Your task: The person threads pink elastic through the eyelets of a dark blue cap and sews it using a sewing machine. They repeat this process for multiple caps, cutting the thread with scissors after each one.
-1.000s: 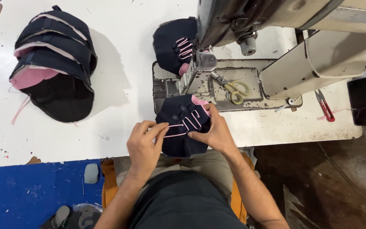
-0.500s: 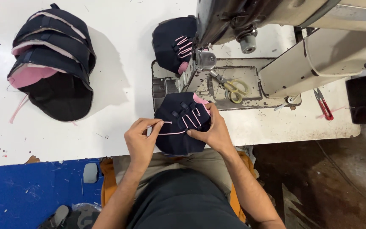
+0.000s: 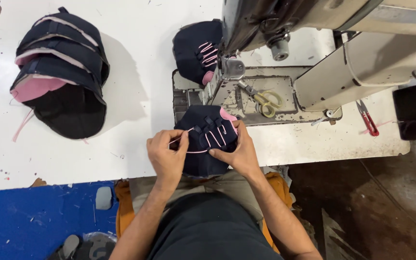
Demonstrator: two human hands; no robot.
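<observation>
A dark navy cap piece (image 3: pixel 203 139) with pink straps lies at the front edge of the white table, just before the sewing machine's bed (image 3: pixel 246 96). My left hand (image 3: pixel 167 156) pinches its left side, fingers closed on a pink strap. My right hand (image 3: pixel 237 151) presses and grips its right side, thumb on the fabric. A second navy and pink cap piece (image 3: pixel 196 50) sits behind the needle area of the machine.
A stack of navy and pink caps (image 3: pixel 56 72) lies at the table's left. Yellow-handled scissors (image 3: pixel 266 101) rest on the machine bed. Red thread snips (image 3: pixel 367 118) lie to the right, near a black pad (image 3: pixel 415 113). The machine head (image 3: pixel 314 29) overhangs the top right.
Both hands have kept hold of the cap piece and shifted only slightly, my left fingers working along the pink strap. The view has drifted a little.
</observation>
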